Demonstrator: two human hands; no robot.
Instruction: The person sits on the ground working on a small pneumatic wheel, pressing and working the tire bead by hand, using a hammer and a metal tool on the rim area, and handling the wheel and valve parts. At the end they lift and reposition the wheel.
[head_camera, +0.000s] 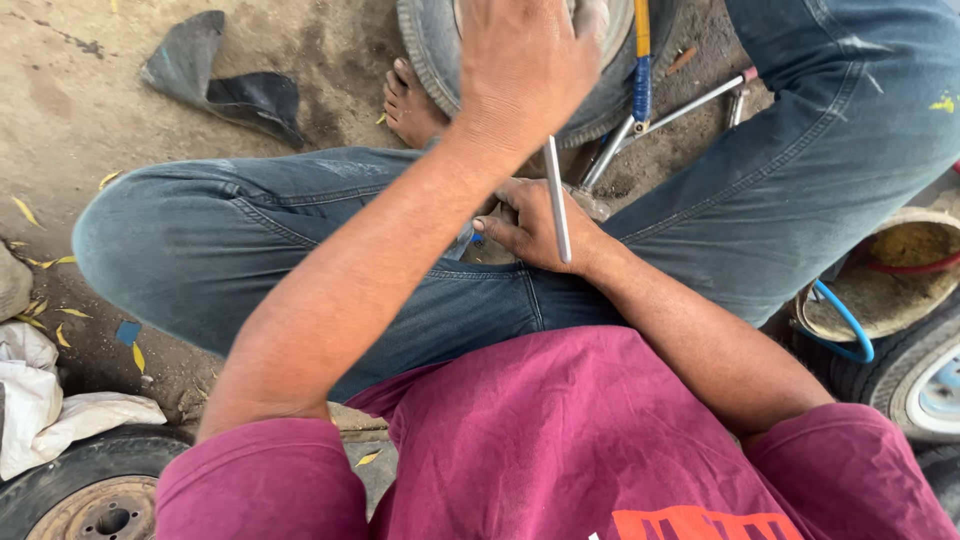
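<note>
Maroon shirt (560, 440) nearest; left hand (525, 60) hides tyre (430, 40); right hand (535, 225) possibly gripping rod (557, 200).

Left arm (340, 290) stretched forward across lap, elbow near straight. Left hand (520, 60) lay palm down, back to camera, fingers spread and pressed flat. Right forearm (690, 330) angled inward, elbow bent. Right hand (535, 225) sat low between knees, fingers curled in closed grip, thumb pointing left. Bare foot (410, 100) tucked beside left hand.

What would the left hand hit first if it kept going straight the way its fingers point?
Probably nothing new: the left hand already lies on the tyre, fingers toward the wheel's centre, cut off by the frame's top.
</note>
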